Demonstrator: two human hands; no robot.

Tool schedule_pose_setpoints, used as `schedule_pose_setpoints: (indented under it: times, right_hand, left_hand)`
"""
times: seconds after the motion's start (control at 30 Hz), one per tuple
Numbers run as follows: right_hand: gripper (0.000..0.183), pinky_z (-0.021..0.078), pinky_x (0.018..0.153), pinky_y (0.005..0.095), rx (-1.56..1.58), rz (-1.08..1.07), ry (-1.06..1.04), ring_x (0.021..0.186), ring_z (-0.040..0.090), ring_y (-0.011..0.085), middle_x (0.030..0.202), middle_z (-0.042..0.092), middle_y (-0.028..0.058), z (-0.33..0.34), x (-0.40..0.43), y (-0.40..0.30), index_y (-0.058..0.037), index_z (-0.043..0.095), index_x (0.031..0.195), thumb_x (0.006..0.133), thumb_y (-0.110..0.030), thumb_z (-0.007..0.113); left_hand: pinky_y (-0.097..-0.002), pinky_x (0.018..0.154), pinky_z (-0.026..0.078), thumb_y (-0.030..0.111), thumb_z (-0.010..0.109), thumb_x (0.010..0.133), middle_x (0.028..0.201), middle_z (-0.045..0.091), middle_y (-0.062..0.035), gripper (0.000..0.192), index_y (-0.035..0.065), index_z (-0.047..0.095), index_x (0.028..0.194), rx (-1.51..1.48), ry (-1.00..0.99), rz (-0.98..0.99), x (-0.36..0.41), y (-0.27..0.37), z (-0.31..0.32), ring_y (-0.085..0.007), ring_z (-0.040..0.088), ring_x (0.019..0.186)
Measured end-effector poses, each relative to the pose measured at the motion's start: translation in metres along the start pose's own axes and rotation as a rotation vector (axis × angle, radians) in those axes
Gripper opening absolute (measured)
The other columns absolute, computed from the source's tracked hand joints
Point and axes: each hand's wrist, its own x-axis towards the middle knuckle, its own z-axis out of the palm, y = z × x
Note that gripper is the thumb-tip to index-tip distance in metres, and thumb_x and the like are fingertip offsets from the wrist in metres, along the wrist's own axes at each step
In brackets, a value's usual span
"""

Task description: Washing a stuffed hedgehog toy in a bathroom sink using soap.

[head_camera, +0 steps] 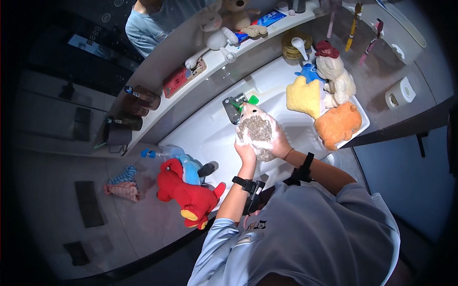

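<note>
Over the white washbasin point(218, 150), a plush hedgehog point(256, 128) with a pale face and brown-grey back is held between both hands. White suds cover my fingers and parts of the toy. My left hand point(245, 149) grips its left side, and my right hand point(280, 141) wraps the right side. The hedgehog's snout points towards the chrome faucet point(232, 111) with green pieces beside it. Most fingertips are hidden by foam and by the toy.
On the basin's right end sit an orange plush toy point(338, 123), a yellow plush point(304, 94) and a cream plush bear point(340, 84) in a red hat. A red plush dog point(193, 193) and a blue plush point(191, 169) lie left. A shelf point(214, 53) runs behind.
</note>
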Motion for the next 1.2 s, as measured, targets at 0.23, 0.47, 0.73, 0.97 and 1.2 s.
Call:
schedule_pose_setpoints:
  times: [0.23, 0.47, 0.73, 0.97, 1.2]
  right_hand:
    - [0.055, 0.0474, 0.077, 0.0359, -0.013, 0.187, 0.118, 0.091, 0.060, 0.0303, 0.100, 0.060, 0.0160, -0.004, 0.017, -0.004, -0.0048, 0.045, 0.116, 0.074, -0.028, 0.071]
    - [0.030, 0.0457, 0.079, 0.0299, 0.236, 0.035, 0.085, 0.090, 0.059, 0.0185, 0.100, 0.059, 0.0130, 0.002, 0.052, -0.034, 0.0020, 0.051, 0.110, 0.084, -0.012, 0.058]
    - [0.060, 0.0300, 0.101, 0.0415, -0.028, 0.123, -0.202, 0.125, 0.028, 0.0425, 0.139, 0.023, 0.0259, 0.033, 0.116, -0.008, -0.0014, 0.034, 0.130, 0.084, -0.033, 0.056]
    - [0.110, 0.0221, 0.106, 0.0496, -0.417, -0.407, -0.521, 0.133, 0.015, 0.0416, 0.145, 0.012, 0.0233, 0.016, 0.112, -0.034, -0.0094, 0.018, 0.141, 0.057, -0.052, 0.075]
    - [0.101, 0.0336, 0.097, 0.0511, -0.655, -0.397, -0.621, 0.125, 0.028, 0.0397, 0.137, 0.031, 0.0137, 0.021, 0.121, -0.027, -0.0155, 0.032, 0.135, 0.051, -0.045, 0.079]
  left_hand:
    - [-0.0262, 0.075, 0.045, 0.028, 0.044, 0.095, 0.094, 0.062, -0.0057, 0.038, -0.0056, 0.058, 0.106, 0.002, 0.072, -0.062, 0.012, 0.026, 0.014, -0.0108, 0.054, 0.082]
    - [-0.0277, 0.084, 0.043, 0.025, 0.032, 0.099, 0.104, 0.061, -0.0089, 0.039, -0.0046, 0.052, 0.114, 0.000, 0.018, 0.045, 0.034, 0.046, -0.007, -0.0141, 0.055, 0.094]
    - [-0.0313, 0.087, 0.043, 0.034, 0.056, 0.086, 0.118, 0.049, -0.0166, 0.068, -0.0026, 0.024, 0.133, 0.185, -0.158, -0.065, 0.079, 0.059, -0.043, -0.0240, 0.049, 0.109]
    - [-0.0442, 0.102, 0.030, 0.027, 0.073, 0.062, 0.134, 0.031, -0.0264, 0.090, 0.0015, 0.026, 0.135, 0.893, -0.424, 0.637, 0.075, 0.084, -0.067, -0.0422, 0.033, 0.123]
    - [-0.0432, 0.095, 0.037, 0.019, 0.070, 0.056, 0.118, 0.048, -0.0237, 0.072, -0.0006, 0.042, 0.120, 1.023, -0.512, 0.637, 0.086, 0.104, -0.047, -0.0418, 0.043, 0.111]
